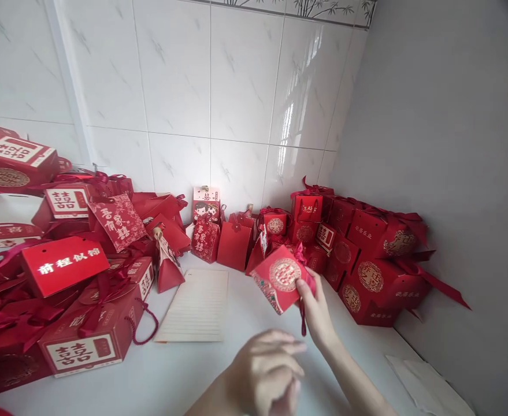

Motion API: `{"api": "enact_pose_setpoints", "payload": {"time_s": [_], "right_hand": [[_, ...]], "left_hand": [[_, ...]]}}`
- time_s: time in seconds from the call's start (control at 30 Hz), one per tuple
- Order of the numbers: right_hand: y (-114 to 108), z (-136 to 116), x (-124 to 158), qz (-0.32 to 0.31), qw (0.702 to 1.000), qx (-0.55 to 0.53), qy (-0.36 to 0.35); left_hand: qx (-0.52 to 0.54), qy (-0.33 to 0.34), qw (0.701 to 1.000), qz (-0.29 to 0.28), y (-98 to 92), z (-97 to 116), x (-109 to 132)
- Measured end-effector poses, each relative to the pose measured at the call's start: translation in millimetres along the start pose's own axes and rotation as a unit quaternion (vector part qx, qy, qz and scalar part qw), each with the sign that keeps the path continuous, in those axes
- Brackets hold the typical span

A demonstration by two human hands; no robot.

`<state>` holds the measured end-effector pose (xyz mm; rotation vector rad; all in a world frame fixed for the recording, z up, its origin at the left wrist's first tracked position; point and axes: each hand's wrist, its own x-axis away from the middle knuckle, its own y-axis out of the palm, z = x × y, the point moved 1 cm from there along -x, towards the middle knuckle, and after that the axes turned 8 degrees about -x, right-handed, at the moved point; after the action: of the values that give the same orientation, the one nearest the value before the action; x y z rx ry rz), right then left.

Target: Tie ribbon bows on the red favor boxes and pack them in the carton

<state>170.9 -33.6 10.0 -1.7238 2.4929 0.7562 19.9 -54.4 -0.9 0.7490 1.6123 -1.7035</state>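
A small red gift box [280,278] with a round gold emblem and a flowered lower edge is held tilted above the white table. My right hand [315,300] grips its right side, thumb on the front, with a ribbon bow at the top and ribbon hanging below. Just to the lower left, my left hand [269,370] hovers near the box without touching it. Its fingers are loosely bent, apart and slightly blurred, and nothing shows in them.
Red gift boxes are heaped at the left, including a large handled box [102,318]. More ribboned boxes [379,277] stack at the right wall. A lined notepad [197,306] lies mid-table. White paper [427,384] lies at the lower right. A tiled wall rises behind.
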Motion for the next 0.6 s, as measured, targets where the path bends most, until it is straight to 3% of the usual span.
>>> {"api": "enact_pose_setpoints", "payload": {"time_s": [0.07,0.17,0.23,0.33,0.4,0.47,0.53,0.6], "right_hand": [[-8.7,-1.2,-4.6,-0.017,0.970,0.169,-0.174],[-15.3,1.7,-6.3,-0.088,0.876,0.337,-0.334],[-16.4,4.6,-5.1,-0.125,0.842,0.377,-0.365],[-15.1,6.3,-1.9,-0.169,0.814,0.399,-0.387],[-13.8,5.5,0.1,-0.185,0.797,0.410,-0.402],[-13.0,4.0,1.5,-0.187,0.791,0.411,-0.412],[-12.5,2.9,2.4,-0.188,0.792,0.405,-0.417],[-12.2,2.3,2.8,-0.190,0.792,0.401,-0.418]], "left_hand": [[-0.015,-0.055,0.994,0.092,-7.0,-7.1,0.1],[0.002,-0.194,0.959,0.206,-17.1,-21.8,1.0],[0.023,-0.317,0.911,0.262,-19.8,-30.6,1.6],[0.070,-0.493,0.803,0.327,-18.0,-42.1,4.2],[0.110,-0.565,0.730,0.369,-16.4,-49.5,7.6],[0.131,-0.591,0.683,0.408,-17.3,-55.4,10.8],[0.118,-0.582,0.680,0.430,-21.3,-57.3,11.8],[0.076,-0.550,0.718,0.419,-26.4,-54.2,9.5]]}}
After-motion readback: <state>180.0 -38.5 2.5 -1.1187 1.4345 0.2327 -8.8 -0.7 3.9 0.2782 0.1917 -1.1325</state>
